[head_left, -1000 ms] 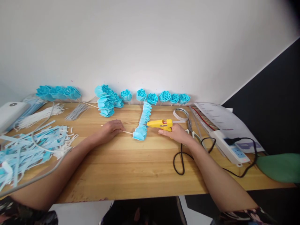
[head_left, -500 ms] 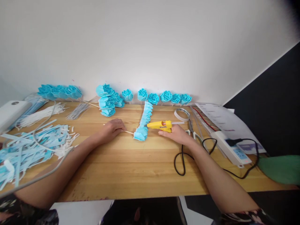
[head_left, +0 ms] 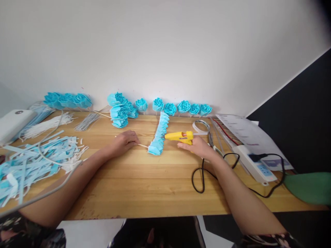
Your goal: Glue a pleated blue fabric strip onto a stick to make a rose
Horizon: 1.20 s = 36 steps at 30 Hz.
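My left hand [head_left: 124, 141] is closed around a thin wooden stick [head_left: 142, 146] lying on the wooden table [head_left: 144, 182]. The stick's far end carries the rolled start of a blue petal strip [head_left: 159, 133] that stretches away toward the wall. My right hand [head_left: 198, 146] grips a yellow glue gun [head_left: 180, 136], its nozzle pointing left and close to the strip, a small gap showing between them. The gun's black cord [head_left: 200, 177] loops over the table toward me.
Finished blue paper roses [head_left: 181, 107] line the wall, with more [head_left: 120, 109] piled left of them. Cut blue and white strips [head_left: 33, 160] cover the left side. Scissors [head_left: 210, 141], a tape ring [head_left: 200, 126], papers [head_left: 243, 132] and a power strip [head_left: 254, 162] sit right.
The glue gun has drawn slightly to the right, away from the strip. My left hand and the stick have stayed in place.
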{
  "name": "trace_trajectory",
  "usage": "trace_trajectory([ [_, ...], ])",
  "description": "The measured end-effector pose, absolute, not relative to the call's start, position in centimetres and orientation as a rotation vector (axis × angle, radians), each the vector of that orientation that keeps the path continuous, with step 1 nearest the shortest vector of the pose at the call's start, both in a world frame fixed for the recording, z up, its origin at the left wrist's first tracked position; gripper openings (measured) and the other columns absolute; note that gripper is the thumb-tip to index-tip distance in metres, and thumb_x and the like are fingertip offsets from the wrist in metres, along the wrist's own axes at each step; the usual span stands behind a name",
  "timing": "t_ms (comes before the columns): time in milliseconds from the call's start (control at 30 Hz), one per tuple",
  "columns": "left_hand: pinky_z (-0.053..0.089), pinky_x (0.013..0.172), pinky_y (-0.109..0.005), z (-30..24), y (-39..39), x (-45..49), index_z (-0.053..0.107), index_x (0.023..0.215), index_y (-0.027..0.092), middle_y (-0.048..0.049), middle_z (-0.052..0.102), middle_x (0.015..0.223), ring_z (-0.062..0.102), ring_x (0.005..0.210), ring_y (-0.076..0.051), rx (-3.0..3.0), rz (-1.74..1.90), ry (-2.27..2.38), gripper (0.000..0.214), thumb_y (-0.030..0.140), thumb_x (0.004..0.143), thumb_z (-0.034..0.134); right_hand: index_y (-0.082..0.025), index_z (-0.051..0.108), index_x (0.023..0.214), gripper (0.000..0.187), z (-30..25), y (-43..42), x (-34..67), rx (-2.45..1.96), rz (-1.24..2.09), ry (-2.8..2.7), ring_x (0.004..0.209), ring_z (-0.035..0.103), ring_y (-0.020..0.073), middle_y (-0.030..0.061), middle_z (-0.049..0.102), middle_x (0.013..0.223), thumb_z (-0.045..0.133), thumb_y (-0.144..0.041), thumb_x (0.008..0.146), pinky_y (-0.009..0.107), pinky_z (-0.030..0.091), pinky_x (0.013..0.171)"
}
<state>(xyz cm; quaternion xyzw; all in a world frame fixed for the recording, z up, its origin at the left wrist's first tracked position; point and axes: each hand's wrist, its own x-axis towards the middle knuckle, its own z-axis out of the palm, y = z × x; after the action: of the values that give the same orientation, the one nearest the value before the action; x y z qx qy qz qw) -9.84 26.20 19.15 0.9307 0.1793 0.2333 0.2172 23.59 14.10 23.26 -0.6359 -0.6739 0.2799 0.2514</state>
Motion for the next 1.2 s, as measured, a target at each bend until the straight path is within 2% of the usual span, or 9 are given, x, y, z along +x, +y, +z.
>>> trace_trajectory([
  [200,0.044,0.076,-0.032,19.0,26.3,-9.9,0.068,0.086,0.016,-0.0075,0.066,0.085,0.058,0.083,-0.019,2.577,0.668,0.503,0.026,0.027,0.098,0.048,-0.021,0.074,0.095,0.034,22.8,14.2,22.8,-1.799,0.755,-1.85,0.078,0.068,0.0246,0.0035,0.075,0.085,0.066,-0.05,0.08,0.032,0.049,0.067],
  [433,0.045,0.077,-0.032,19.2,26.3,-9.9,0.069,0.086,0.016,-0.0077,0.066,0.086,0.058,0.084,-0.018,2.585,0.629,0.503,0.027,0.027,0.099,0.047,-0.024,0.073,0.088,0.031,22.7,14.1,21.8,-1.899,0.497,-1.993,0.077,0.068,0.0247,0.0052,0.075,0.084,0.063,-0.053,0.082,0.031,0.045,0.065],
  [633,0.045,0.076,-0.032,19.1,26.2,-9.8,0.068,0.085,0.016,-0.0078,0.066,0.084,0.059,0.083,-0.019,2.566,0.661,0.503,0.027,0.027,0.098,0.047,-0.025,0.074,0.09,0.031,23.3,13.7,22.2,-1.894,0.444,-2.032,0.079,0.069,0.0259,0.0054,0.076,0.087,0.062,-0.053,0.083,0.031,0.045,0.066],
  [833,0.045,0.074,-0.031,18.9,26.3,-9.8,0.067,0.084,0.016,-0.0072,0.066,0.083,0.059,0.081,-0.018,2.57,0.677,0.496,0.024,0.024,0.097,0.048,-0.024,0.074,0.094,0.034,24.0,13.5,22.9,-1.952,0.552,-1.906,0.076,0.069,0.0258,0.005,0.076,0.086,0.062,-0.053,0.083,0.031,0.045,0.062],
  [1033,0.045,0.074,-0.03,19.1,26.2,-9.9,0.067,0.086,0.016,-0.0068,0.065,0.084,0.059,0.082,-0.018,2.556,0.667,0.486,0.022,0.021,0.097,0.049,-0.025,0.072,0.086,0.027,23.3,13.7,22.1,-1.886,0.462,-2.05,0.075,0.068,0.0244,0.0041,0.075,0.083,0.062,-0.05,0.084,0.031,0.044,0.065],
  [1200,0.044,0.074,-0.029,19.1,26.1,-9.9,0.068,0.086,0.016,-0.0064,0.065,0.084,0.059,0.082,-0.017,2.564,0.656,0.487,0.022,0.019,0.097,0.049,-0.025,0.071,0.092,0.03,22.3,13.9,21.9,-1.84,0.401,-2.081,0.078,0.067,0.0244,0.005,0.075,0.086,0.06,-0.052,0.085,0.031,0.044,0.067],
])
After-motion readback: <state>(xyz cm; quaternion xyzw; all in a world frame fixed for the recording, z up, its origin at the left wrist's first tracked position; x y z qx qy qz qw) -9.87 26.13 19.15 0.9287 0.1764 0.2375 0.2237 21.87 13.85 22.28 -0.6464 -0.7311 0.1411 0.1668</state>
